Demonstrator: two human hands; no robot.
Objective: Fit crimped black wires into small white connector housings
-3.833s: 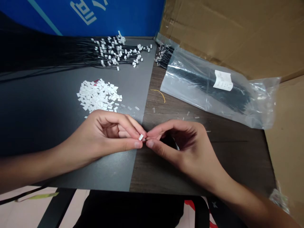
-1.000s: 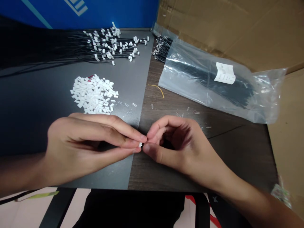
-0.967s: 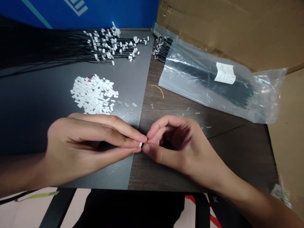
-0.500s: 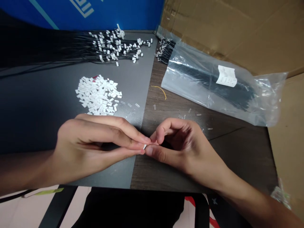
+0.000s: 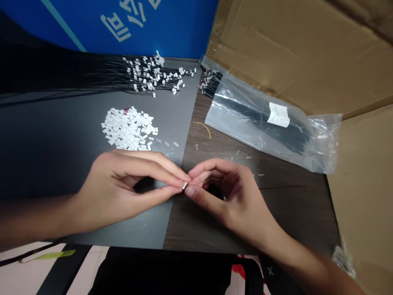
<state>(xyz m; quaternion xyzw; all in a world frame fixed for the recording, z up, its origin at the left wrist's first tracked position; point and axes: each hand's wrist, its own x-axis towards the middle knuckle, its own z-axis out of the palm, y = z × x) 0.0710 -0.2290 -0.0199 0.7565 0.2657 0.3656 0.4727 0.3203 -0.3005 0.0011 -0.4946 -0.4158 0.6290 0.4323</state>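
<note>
Between the thumb and fingers of my left hand [image 5: 138, 176] is a small white plastic connector housing [image 5: 184, 185], mostly covered by the fingertips. My right hand [image 5: 224, 188] meets it from the right, its thumb and forefinger pinched together against the housing. A thin black wire [image 5: 285, 187] runs out to the right from behind my right hand; its end at the fingertips is hidden. Beyond my left hand lies a heap of white connector housings [image 5: 129, 128]. Small clear plastic pieces [image 5: 167, 144] are scattered beside the heap.
Black wires with white connectors [image 5: 153, 76] lie at the back left, before a blue panel [image 5: 172, 32]. A clear bag of black wires [image 5: 260, 116] rests at the back right against cardboard [image 5: 291, 53]. A yellow strand [image 5: 204, 127] lies on the table.
The view has shifted, so the bag appears lower and further left. Both hands stay together at the housing; my right fingers have straightened a little, and the black wire lies flatter.
</note>
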